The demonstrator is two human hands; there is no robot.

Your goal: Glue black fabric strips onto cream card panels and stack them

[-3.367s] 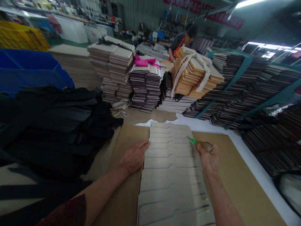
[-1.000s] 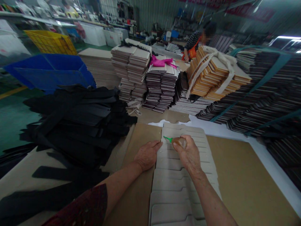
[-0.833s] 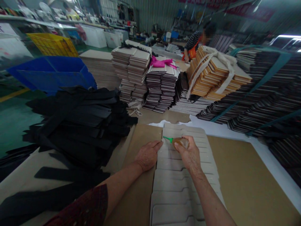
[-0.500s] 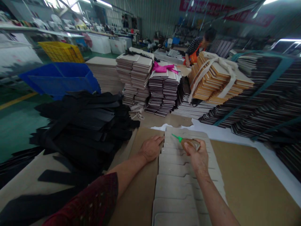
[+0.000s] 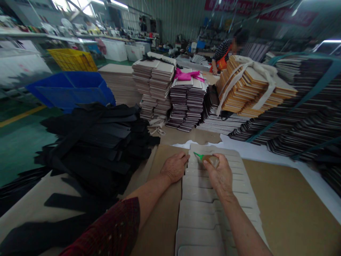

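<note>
My right hand (image 5: pixel 221 174) is closed round a squeeze bottle (image 5: pixel 213 161) of brownish liquid with a green nozzle, its tip pointing left above the far end of a row of overlapping pale grey board pieces (image 5: pixel 197 213). Small shiny spots show on some of these pieces. My left hand (image 5: pixel 175 166) lies flat, fingers stretched out, on a brown board (image 5: pixel 162 209) along the left edge of the row. Its fingertips reach the edge of the farthest pieces.
A heap of black strips (image 5: pixel 93 142) lies at left, near a blue bin (image 5: pixel 71 89) and a yellow crate (image 5: pixel 73 59). Stacked boards (image 5: pixel 186 103) stand at the back; a tied orange-edged bundle (image 5: pixel 245 89) sits right of them. Another person (image 5: pixel 223 53) works behind it.
My right hand has shifted slightly left with the bottle, which is now tilted differently. My left hand stays at the row's edge, its fingers a little more bent. The view has shifted slightly.
</note>
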